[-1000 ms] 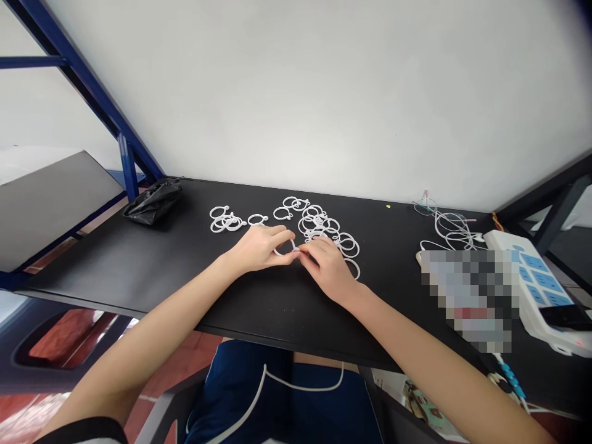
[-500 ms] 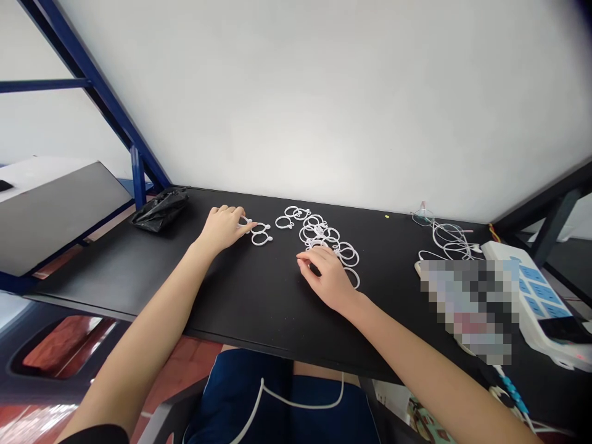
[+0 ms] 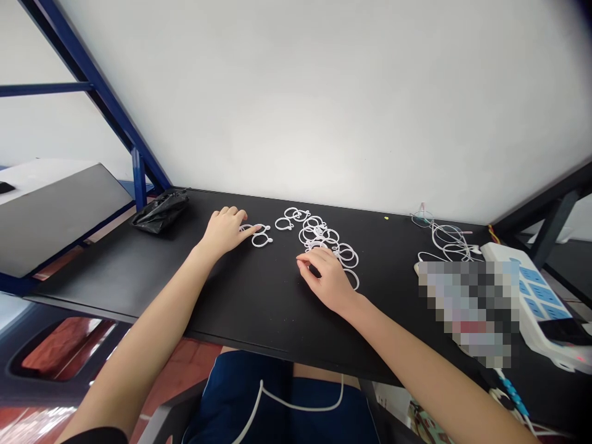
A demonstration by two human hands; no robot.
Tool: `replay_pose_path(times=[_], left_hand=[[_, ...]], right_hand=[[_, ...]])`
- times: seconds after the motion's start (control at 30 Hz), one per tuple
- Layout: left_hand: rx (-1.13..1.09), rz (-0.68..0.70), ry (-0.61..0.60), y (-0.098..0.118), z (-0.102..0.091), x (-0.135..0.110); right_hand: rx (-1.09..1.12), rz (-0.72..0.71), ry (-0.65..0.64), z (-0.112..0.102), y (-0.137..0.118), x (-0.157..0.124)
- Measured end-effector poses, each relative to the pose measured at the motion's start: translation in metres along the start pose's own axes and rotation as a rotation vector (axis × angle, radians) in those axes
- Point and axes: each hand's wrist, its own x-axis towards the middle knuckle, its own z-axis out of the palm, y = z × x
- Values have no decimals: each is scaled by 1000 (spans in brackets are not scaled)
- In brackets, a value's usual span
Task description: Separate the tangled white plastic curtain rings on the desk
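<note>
At the near right of the counter (image 3: pixel 259 302), one object, hidden by a pixelated patch (image 3: pixel 467 308), is laid beside one white power strip (image 3: pixel 539 302). The right hand (image 3: pixel 326 277) is held at the near edge of a pile of about ten white rings (image 3: pixel 319 231), too overlapped for an exact count; its fingers are curled, and whether anything is pinched cannot be told. Farther left, three more rings (image 3: pixel 261 233) are seen, one partly covered by the left hand (image 3: pixel 223 231), whose thumb is spread from its fingers. Beyond, one black bag (image 3: pixel 161 211) is placed left, one tangled cable (image 3: pixel 446 240) right, before a pale wall (image 3: pixel 324 111).
</note>
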Motion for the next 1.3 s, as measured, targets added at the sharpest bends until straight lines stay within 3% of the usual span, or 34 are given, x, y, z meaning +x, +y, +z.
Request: replay_pose_path(times=[0.13, 0.27, 0.43, 0.77, 1.13, 1.3], left_hand=[[-71, 103, 77, 14, 0, -1], [-137, 350, 51, 45, 6, -7], [-134, 459, 12, 73, 15, -15], [-238, 557, 43, 66, 8, -10], [-447, 714, 277, 84, -14, -20], [-449, 777, 299, 92, -15, -25]], right_hand=[[-5, -5, -1, 1, 1, -1], [-9, -14, 6, 3, 2, -1], [-14, -20, 4, 3, 2, -1], [-15, -38, 24, 4, 1, -1], [-18, 86, 202, 1, 8, -2], [42, 120, 219, -3, 11, -1]])
